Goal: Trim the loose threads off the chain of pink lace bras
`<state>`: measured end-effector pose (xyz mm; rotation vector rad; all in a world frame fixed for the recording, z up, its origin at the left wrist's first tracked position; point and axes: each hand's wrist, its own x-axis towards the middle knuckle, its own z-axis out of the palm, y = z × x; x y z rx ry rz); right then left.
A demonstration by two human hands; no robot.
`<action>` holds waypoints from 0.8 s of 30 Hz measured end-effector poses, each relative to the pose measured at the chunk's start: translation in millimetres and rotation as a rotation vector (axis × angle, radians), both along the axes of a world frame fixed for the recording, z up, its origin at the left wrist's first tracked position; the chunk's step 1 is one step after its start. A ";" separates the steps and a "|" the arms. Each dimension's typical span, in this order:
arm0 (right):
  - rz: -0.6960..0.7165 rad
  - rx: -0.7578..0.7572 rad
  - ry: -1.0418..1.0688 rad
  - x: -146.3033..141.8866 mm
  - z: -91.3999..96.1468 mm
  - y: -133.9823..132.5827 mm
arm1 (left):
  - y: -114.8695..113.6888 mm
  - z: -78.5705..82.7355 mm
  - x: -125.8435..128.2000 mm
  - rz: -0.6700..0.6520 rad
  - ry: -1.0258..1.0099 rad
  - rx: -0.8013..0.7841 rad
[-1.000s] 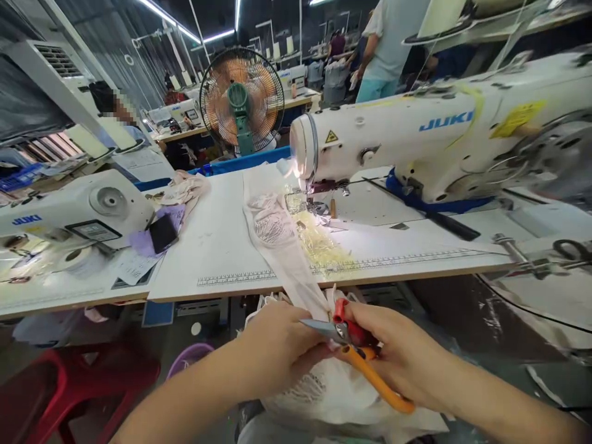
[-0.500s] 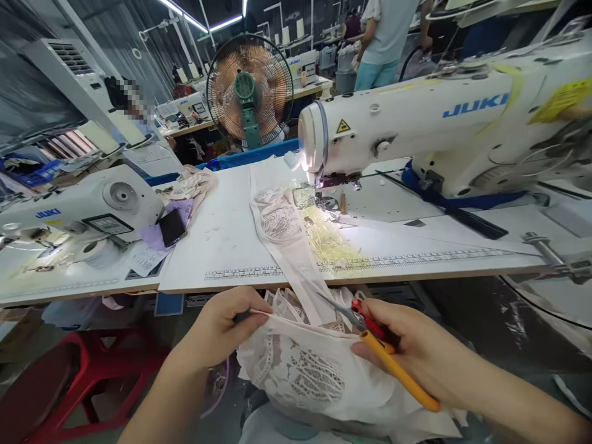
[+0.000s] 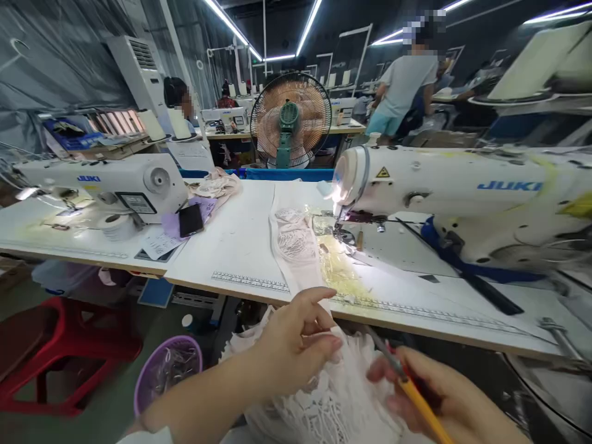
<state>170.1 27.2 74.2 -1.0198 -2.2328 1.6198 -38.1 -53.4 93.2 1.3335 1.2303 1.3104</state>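
My left hand (image 3: 298, 348) is above my lap, with its thumb and curled fingers closed on the edge of a pale lace bra (image 3: 324, 410); its index finger reaches out over the cloth. My right hand (image 3: 430, 388) grips scissors (image 3: 393, 361) with grey blades and an orange handle. The blades point up and left, beside the lace cloth and just below the table edge. Another pale lace bra piece (image 3: 296, 243) lies on the white table (image 3: 240, 228), its lower end running down behind my left hand.
A JUKI sewing machine (image 3: 444, 185) stands at the right, with yellowish film (image 3: 340, 271) by its needle. Another machine (image 3: 139, 179) and a phone (image 3: 191, 220) are at the left. Below are a purple basket (image 3: 139, 388) and red stool (image 3: 69, 320). A fan (image 3: 290, 120) faces me; a person (image 3: 407, 86) stands behind.
My left hand has moved right and turned over the gathered lace cloth. The scissors have gone down and right with my right hand. The camera view has tilted up and levelled.
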 end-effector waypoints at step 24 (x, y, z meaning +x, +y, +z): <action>-0.121 0.199 0.246 -29.9 17.1 19.5 | 24.4 -2.5 20.1 -0.017 0.030 -0.294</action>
